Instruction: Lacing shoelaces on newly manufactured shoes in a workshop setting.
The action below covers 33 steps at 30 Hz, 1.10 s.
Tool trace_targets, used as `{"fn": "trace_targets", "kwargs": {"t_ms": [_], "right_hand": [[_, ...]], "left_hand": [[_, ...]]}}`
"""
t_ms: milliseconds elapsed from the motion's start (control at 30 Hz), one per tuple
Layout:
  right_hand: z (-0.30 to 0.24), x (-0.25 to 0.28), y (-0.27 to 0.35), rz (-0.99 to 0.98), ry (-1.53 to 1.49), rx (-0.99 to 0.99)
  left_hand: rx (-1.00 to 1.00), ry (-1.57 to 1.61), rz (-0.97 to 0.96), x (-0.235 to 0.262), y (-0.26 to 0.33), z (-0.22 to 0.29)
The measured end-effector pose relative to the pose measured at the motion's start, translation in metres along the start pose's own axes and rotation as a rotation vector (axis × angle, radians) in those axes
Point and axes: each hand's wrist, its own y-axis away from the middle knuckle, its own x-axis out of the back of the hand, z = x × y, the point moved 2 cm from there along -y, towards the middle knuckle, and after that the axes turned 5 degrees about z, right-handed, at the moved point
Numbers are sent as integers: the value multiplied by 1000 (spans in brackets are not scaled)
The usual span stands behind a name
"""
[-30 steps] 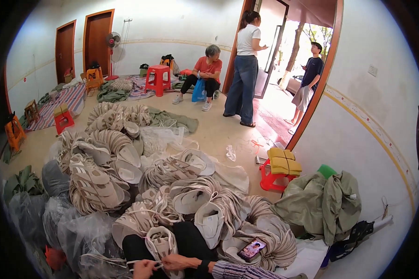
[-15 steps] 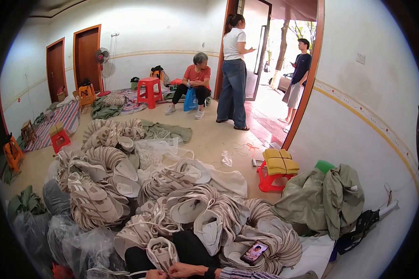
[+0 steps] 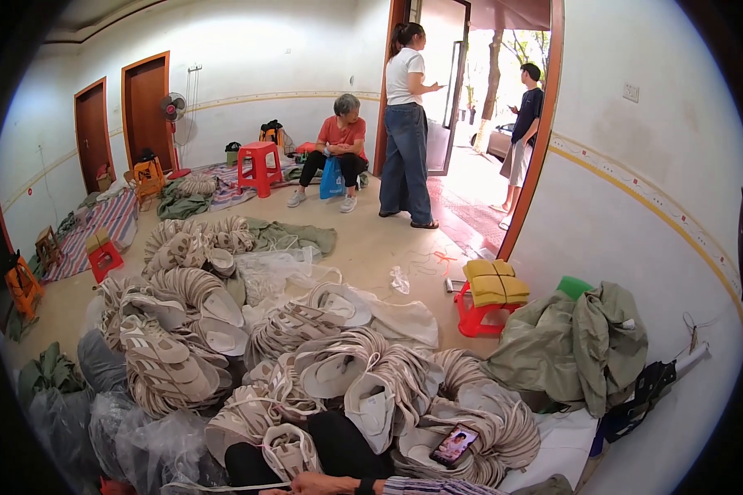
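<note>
Between my black-clad knees rests a beige and white shoe upper (image 3: 291, 451) with its opening facing up. Just below it, at the bottom edge, my right hand (image 3: 315, 484) is closed, with a pale shoelace (image 3: 223, 488) at its fingers. That lace stretches off to the left, nearly straight. Only a sliver of my left hand (image 3: 274, 492) shows beside the right one; its fingers are cut off by the frame. A phone (image 3: 453, 445) with a lit screen lies on a stack of uppers (image 3: 495, 429) to the right.
Bundled shoe uppers (image 3: 169, 355) pile up ahead and left, beside clear plastic bags (image 3: 157, 437). On the right are a red stool (image 3: 477, 318) bearing yellow pads (image 3: 495, 282) and a green cloth sack (image 3: 569, 346). Farther off, one person sits and two stand by the doorway.
My left hand has dropped almost out of the picture, and the shoelace is now drawn out to the left. The right hand has shifted slightly down. The view has turned a little.
</note>
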Motion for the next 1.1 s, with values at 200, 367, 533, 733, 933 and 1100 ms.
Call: {"fn": "trace_targets", "kwargs": {"t_ms": [200,367,533,733,933,1100], "right_hand": [[-20,-13,23,-273,15,181],[-9,10,23,30,-251,-217],[62,-13,-9,158,236,-123],[76,-20,-10,227,453,308],[-91,8,52,-208,-80,185],[-145,0,62,-514,-302,173]], "left_hand": [[-421,-113,179,-11,-17,12],[-661,-533,45,-10,14,16],[-857,-309,-205,-22,76,75],[-582,-110,-369,-3,78,97],[-40,104,-255,24,6,25],[-194,-76,-129,1,-33,13]]}}
